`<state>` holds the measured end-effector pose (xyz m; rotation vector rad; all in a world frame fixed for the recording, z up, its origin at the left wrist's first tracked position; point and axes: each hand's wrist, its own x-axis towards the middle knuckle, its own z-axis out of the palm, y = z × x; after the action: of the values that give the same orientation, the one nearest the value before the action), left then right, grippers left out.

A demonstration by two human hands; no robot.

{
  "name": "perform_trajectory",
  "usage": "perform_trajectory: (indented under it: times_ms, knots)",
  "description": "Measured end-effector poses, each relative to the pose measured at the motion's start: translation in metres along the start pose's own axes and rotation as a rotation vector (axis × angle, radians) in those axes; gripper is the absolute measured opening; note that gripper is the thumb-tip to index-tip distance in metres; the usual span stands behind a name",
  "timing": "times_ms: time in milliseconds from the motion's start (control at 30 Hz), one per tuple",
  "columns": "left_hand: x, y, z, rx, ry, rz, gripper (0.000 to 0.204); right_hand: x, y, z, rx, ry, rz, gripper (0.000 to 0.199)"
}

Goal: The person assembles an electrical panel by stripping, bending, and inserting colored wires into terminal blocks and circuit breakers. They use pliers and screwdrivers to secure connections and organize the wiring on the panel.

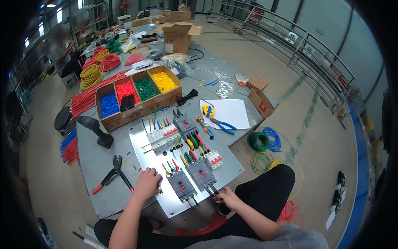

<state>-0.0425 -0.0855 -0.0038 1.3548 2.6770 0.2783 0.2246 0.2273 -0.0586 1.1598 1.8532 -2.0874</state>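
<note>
A metal mounting plate (226, 166) lies over the table's near edge, carrying breakers and short coloured wires. My left hand (148, 184) rests at its left edge with bent fingers; a small brass-coloured piece (160, 190) shows beside the fingertips. At the near edge my right hand (229, 199) has its fingers drawn together just below the black strips (210, 191) of a grey moulded-case breaker (202, 174). What either hand holds is too small to make out. A second grey breaker (181, 185) sits between the hands. Farther up are another breaker (184, 123) and white miniature breakers (162, 138).
A cardboard box (141, 112) holds blue, red, green and yellow caps. Left lie a cordless drill (96, 130) and a red-handled crimping tool (114, 174). Blue-handled pliers (224, 125) and a yellow tape measure (208, 111) lie on white paper (238, 112). Wire coils (258, 142) are on the floor.
</note>
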Motion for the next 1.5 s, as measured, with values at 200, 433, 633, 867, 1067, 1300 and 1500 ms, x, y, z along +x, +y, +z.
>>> perform_trajectory:
  times_ms: [200, 433, 633, 867, 1067, 1300, 1500]
  knots:
    - [0.006, 0.003, -0.006, 0.038, -0.057, 0.079, 0.026, -0.004, -0.012, 0.006, 0.352, -0.027, -0.033, 0.038]
    - [0.001, 0.044, -0.006, 0.089, -0.091, 0.24, 0.027, 0.02, -0.01, -0.02, 0.305, 0.175, -0.121, 0.033]
    - [-0.001, 0.079, 0.005, 0.049, -0.082, 0.329, 0.023, 0.036, -0.026, -0.061, 0.257, 0.207, -0.086, 0.051]
    - [0.001, 0.109, 0.019, -0.033, -0.075, 0.379, 0.023, 0.06, -0.05, -0.09, 0.295, 0.254, -0.031, 0.051]
    - [0.009, 0.131, 0.042, -0.193, 0.151, 0.425, 0.016, 0.087, -0.077, -0.127, 0.213, 0.263, -0.06, 0.03]
    - [0.017, 0.123, 0.029, -0.291, 0.257, 0.442, 0.019, 0.107, -0.107, -0.135, 0.182, 0.258, -0.002, 0.048]
    - [0.001, 0.07, -0.02, -0.223, -0.042, 0.06, 0.033, 0.108, -0.069, -0.125, 0.32, 0.318, -0.082, 0.047]
